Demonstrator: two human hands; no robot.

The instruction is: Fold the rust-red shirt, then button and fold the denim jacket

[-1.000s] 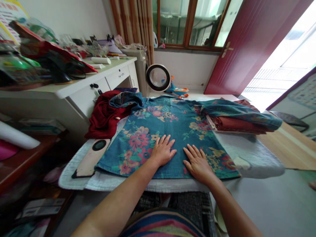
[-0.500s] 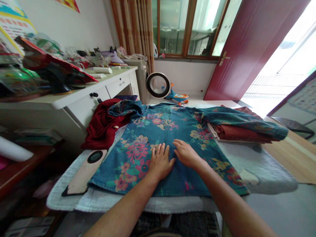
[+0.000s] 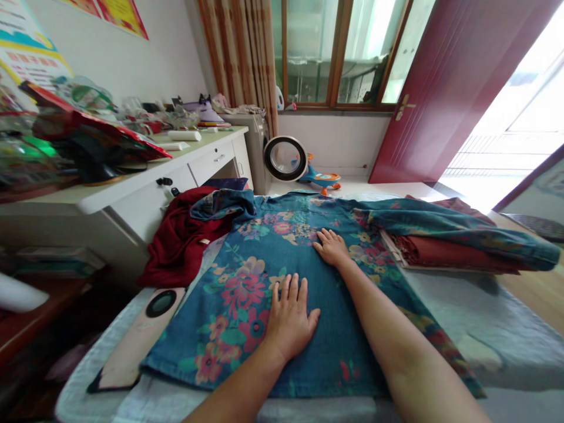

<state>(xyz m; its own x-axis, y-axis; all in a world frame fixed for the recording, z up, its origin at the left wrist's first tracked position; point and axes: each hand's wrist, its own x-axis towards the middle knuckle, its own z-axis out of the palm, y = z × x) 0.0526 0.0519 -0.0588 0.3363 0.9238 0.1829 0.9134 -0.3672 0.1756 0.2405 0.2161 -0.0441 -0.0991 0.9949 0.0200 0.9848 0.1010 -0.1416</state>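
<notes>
A blue denim shirt (image 3: 247,247) with a pink and yellow flower print lies spread out in front of me, its hem toward my body and its collar end far away. My left hand (image 3: 291,317) rests flat on the lower middle of it, fingers spread. Higher up, near the centre of the upper part, my right hand (image 3: 331,247) lies on the cloth with its fingers stretched out. One sleeve (image 3: 458,220) reaches right over a stack of folded reddish-brown cloth (image 3: 458,252). The other sleeve (image 3: 222,204) is bunched up on a dark red garment (image 3: 176,241) at the left.
A pale padded cover (image 3: 480,329) lies under the shirt. At the left edge is a flat beige board (image 3: 136,343) with a dark round disc. A cluttered white desk (image 3: 132,176) stands to the left. Beyond are a washing machine (image 3: 255,132) with its round door open and a red door (image 3: 453,88).
My right hand has slid away from me, up the shirt toward the collar. The left hand stays flat on the lower middle. My view has come a little closer to the shirt.
</notes>
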